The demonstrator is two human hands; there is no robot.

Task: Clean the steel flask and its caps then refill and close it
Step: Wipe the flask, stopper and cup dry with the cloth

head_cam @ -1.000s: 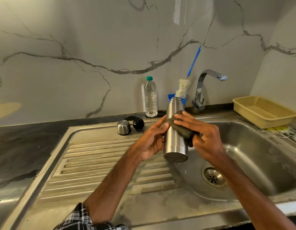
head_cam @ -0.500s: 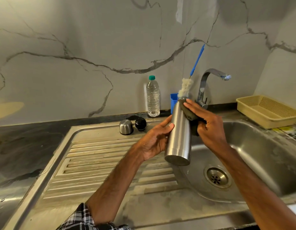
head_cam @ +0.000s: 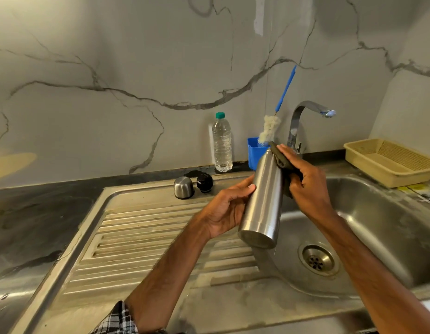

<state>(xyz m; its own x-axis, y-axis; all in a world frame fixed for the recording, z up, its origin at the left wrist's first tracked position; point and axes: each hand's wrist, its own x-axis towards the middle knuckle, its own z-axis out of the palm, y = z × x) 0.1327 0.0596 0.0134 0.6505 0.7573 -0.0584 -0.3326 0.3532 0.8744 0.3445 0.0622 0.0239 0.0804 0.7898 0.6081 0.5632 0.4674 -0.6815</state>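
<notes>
— Two hands are on the steel flask (head_cam: 263, 196). The left hand (head_cam: 227, 208) grips its middle from the left, fingers curled against the body.
— And the other?
— The right hand (head_cam: 305, 186) holds a dark green scouring pad (head_cam: 280, 160). Part of the pad is bunched in the palm, and the fingers lie along it, pressing it to the flask's neck on the right side.
— How does the flask sit?
— Tilted, with the base low and toward the camera and the mouth up and away. It is in the air, above where the ribbed drainboard (head_cam: 149, 237) meets the sink basin (head_cam: 390, 225). The pad hides the mouth.
— The caps?
— Both are off. The steel outer cap (head_cam: 184, 188) stands dome up at the back of the drainboard. The black inner cap (head_cam: 204, 182) is just beside it on the right; I cannot tell whether they touch.
— Behind them?
— A clear plastic water bottle (head_cam: 222, 143) with a green top stands upright by the marble wall. To its right is a blue holder (head_cam: 253, 150) with a bottle brush (head_cam: 269, 127) in it: the pale bristles are above the rim and the blue handle slants up along the wall. Next comes the chrome tap (head_cam: 303, 116), its spout over the basin.
— Anything else?
— A beige plastic basket (head_cam: 390, 162) sits to the right of the basin. The dark desk (head_cam: 28, 213) runs along the left of the sink.
</notes>
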